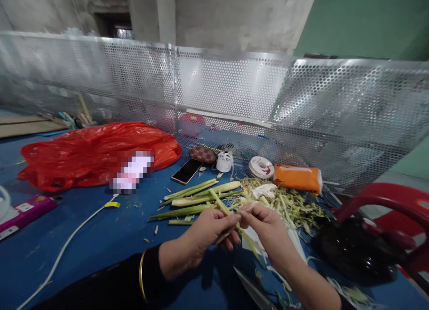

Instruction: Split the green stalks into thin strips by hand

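My left hand (209, 231) is closed around a pale green plant stalk (218, 201), which slants up and away past the thumb. Close against it, my right hand (270, 231) pinches at the same stalk near its middle; whether a strip of peel is between the fingertips is too small to see. Beyond the hands, several green stalks (201, 198) lie side by side on the blue table (110, 256). To their right spreads a heap of shredded peelings (298, 209). A blade (251, 286) points up from the lower edge, below my right hand.
A red plastic bag (94, 153), a black phone (187, 171), a checkered pouch (203, 155), a white spool (261, 167) and an orange packet (298, 178) line the back. Behind stands a perforated metal screen (231, 84). A black bag (358, 252) and red chair (385, 193) are right.
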Available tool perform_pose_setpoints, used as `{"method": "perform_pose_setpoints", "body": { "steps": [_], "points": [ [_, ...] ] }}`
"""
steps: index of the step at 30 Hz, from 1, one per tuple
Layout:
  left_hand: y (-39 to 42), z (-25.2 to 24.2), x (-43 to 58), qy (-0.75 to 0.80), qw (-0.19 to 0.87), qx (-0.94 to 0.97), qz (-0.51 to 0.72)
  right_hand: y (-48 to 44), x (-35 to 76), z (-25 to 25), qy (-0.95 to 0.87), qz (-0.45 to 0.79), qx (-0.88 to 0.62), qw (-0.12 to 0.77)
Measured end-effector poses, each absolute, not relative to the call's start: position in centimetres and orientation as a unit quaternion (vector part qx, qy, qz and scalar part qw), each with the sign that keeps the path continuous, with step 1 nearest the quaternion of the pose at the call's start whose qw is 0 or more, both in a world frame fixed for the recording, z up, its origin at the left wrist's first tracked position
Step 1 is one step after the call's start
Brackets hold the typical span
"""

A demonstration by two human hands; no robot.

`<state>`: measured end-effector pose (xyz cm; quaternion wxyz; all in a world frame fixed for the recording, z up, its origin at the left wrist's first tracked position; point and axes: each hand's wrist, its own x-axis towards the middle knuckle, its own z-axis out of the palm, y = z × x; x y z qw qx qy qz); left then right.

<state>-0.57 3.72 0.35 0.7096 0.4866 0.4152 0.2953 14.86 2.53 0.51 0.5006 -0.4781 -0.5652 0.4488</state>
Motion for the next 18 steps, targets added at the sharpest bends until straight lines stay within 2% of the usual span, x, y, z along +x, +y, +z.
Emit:
{"method": "perform_pose_setpoints", "body": {
  "steps": [7,14,18],
  "points": [
    [3.7,0.7,-0.7,0.393,0.699,0.535,0.267,2.3,15.0,0.0,-0.611,0.375,-0.502,0.484],
    [3.3,0.6,-0.4,0.413,0.678,0.546,0.269,2.2,15.9,1.9,-0.681,0.271,-0.489,0.472],
    [2.8,0.4,-0.1,0.414,0.642,0.594,0.251,1.8,15.7,2.3,-0.736,0.258,-0.479,0.404]
  ]
}}
